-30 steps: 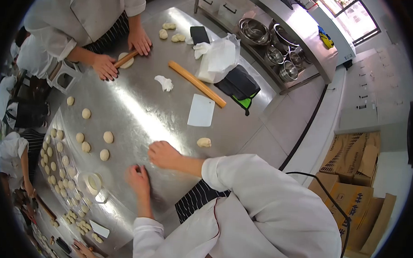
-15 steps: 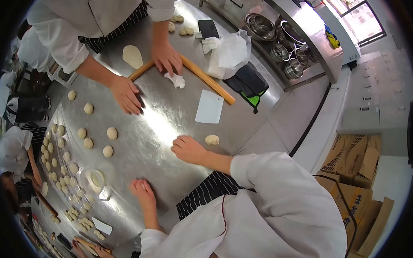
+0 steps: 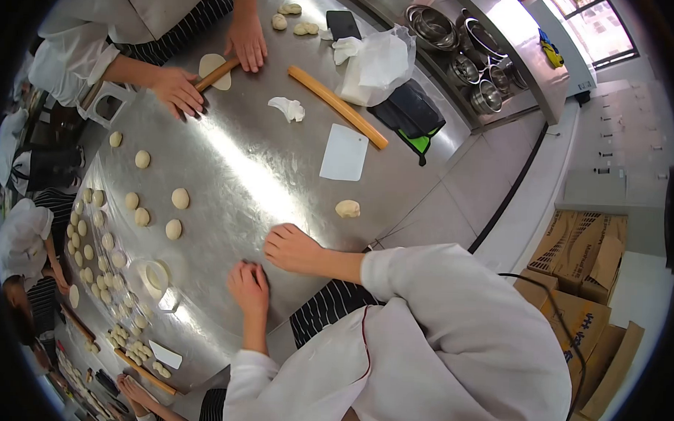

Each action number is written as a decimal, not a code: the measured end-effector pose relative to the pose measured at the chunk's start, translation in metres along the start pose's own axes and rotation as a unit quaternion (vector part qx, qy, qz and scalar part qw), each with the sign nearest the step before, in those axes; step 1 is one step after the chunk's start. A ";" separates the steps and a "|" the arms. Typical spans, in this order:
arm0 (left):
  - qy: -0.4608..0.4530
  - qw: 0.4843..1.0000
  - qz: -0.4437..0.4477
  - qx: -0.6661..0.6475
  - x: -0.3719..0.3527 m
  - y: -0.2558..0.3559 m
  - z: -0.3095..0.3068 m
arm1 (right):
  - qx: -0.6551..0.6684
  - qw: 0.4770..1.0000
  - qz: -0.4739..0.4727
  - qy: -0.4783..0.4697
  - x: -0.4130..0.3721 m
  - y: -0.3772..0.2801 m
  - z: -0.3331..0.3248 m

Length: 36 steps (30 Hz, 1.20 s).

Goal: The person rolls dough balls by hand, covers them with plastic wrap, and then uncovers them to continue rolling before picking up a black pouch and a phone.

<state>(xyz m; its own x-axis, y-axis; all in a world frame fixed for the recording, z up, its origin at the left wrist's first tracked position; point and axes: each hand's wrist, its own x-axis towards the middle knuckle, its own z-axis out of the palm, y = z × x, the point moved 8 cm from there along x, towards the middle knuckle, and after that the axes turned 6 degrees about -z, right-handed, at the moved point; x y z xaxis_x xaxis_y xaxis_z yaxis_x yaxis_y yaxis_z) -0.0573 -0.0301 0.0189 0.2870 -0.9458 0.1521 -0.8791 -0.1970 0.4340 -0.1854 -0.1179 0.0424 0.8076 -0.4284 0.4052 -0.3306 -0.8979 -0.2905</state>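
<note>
My left hand (image 3: 249, 285) rests on the steel table (image 3: 233, 207) with its fingers curled in; anything inside it is hidden. Close beside it, my right hand (image 3: 291, 247) is palm down with fingers bent and pressed together, hiding whatever may be under them. The hands are apart. A lump of dough (image 3: 347, 209) lies to the right of my right hand. Above it are a white scraper (image 3: 344, 153) and a wooden rolling pin (image 3: 337, 106). Round dough balls (image 3: 174, 229) are on the left.
Opposite, a co-worker's hands (image 3: 179, 92) hold a rolling pin (image 3: 215, 74) over flat dough (image 3: 217, 67). A plastic bag (image 3: 379, 67), a dark pouch (image 3: 408, 116) and a crumpled white piece (image 3: 287, 108) lie on the table. Several dough balls under film (image 3: 107, 258) are at left.
My left hand has moved up and right, nearer my right hand, which has shifted slightly left. The co-worker's hands and rolling pin have moved up onto the flat dough, off the white piece.
</note>
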 end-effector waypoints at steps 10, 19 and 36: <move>0.041 0.998 0.025 -0.043 -0.023 0.003 -0.019 | 0.039 0.998 0.044 0.011 -0.016 0.004 -0.006; 0.107 0.992 -0.049 -0.036 -0.047 -0.028 -0.027 | 0.047 0.995 0.078 0.029 -0.048 0.035 -0.011; 0.034 0.997 -0.018 -0.066 0.002 -0.023 -0.012 | 0.053 0.998 -0.004 0.015 0.012 0.041 0.001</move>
<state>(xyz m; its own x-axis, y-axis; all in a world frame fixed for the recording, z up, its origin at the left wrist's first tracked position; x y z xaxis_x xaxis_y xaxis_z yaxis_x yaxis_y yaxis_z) -0.0324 -0.0245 0.0196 0.3476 -0.9176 0.1925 -0.8109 -0.1912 0.5530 -0.1889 -0.1595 0.0347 0.7944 -0.4262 0.4327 -0.2697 -0.8859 -0.3774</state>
